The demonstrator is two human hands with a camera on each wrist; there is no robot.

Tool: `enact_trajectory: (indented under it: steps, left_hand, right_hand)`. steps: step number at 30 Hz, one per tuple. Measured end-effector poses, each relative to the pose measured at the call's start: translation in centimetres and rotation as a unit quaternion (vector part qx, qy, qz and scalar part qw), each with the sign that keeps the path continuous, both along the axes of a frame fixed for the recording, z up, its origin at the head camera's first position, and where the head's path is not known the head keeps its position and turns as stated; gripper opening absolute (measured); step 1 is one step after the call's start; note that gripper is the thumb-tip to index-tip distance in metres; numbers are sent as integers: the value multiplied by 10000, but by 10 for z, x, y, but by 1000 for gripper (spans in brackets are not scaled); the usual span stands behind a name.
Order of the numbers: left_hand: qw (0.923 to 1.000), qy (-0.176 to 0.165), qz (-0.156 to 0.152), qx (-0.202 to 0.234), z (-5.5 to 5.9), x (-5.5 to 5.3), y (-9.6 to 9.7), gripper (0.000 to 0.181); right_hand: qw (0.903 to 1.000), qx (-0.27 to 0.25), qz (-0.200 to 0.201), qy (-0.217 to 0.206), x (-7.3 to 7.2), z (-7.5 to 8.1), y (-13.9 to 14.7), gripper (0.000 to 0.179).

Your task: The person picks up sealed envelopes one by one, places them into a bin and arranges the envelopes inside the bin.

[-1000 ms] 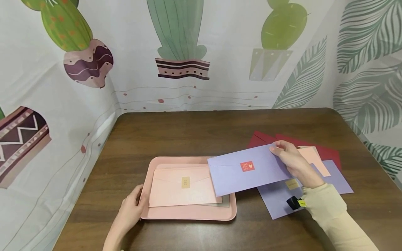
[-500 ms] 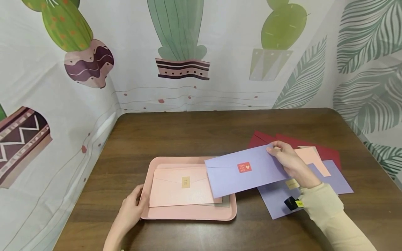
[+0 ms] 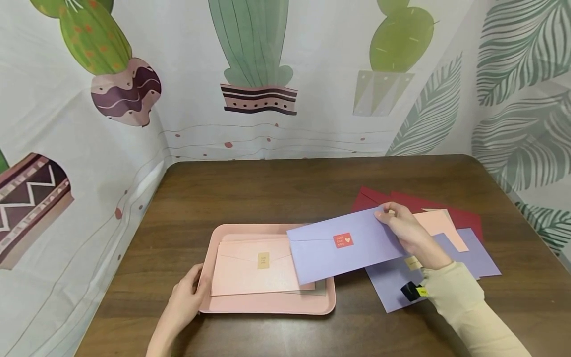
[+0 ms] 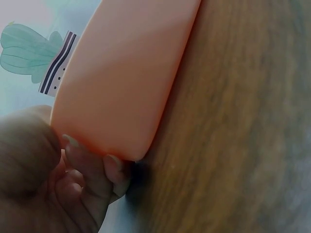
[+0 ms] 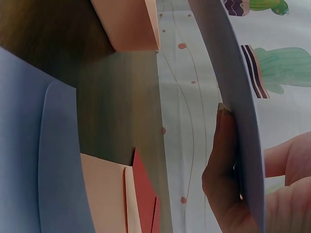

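My right hand (image 3: 412,233) pinches a lavender envelope (image 3: 316,253) by its upper right corner, thumb on the near face and fingers behind. A red "just for you" sticker (image 3: 343,240) with a heart marks its flap. The envelope is held tilted, its left end over the right side of a pink tray (image 3: 267,305). In the right wrist view, the envelope (image 5: 238,87) is seen almost edge-on between thumb and fingers. Inside the tray lies a pale pink envelope (image 3: 241,277) with a gold sticker, on top of others. My left hand (image 3: 187,290) grips the tray's left edge; in the left wrist view its fingertips (image 4: 114,162) press the tray wall.
Right of the tray, loose envelopes overlap on the brown table (image 3: 267,188): dark red ones (image 3: 464,218) at the back, a peach one (image 3: 439,223), and lavender ones (image 3: 385,287) in front. A cloth printed with cacti (image 3: 258,44) hangs behind.
My right hand has shifted slightly left and down with the lavender envelope, which covers a little more of the tray's right side. The left hand and tray have stayed put.
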State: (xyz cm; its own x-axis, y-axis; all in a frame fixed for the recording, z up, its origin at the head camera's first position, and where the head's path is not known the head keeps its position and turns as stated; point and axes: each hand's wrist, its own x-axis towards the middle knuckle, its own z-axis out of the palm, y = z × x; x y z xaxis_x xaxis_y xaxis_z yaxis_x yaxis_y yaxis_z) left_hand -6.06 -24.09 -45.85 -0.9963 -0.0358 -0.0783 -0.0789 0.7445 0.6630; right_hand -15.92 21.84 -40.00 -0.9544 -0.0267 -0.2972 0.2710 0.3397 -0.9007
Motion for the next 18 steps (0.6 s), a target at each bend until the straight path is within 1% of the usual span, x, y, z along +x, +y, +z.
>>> enact_trajectory:
  steps: [9, 18]
  left_hand:
    - [10000, 35, 6, -23, -1, 1, -1, 34]
    - [10000, 72, -16, -42, -1, 0, -1, 34]
  right_hand:
    - [10000, -24, 24, 31, 0, -1, -4, 42]
    - [10000, 44, 12, 68, 0, -1, -9, 39]
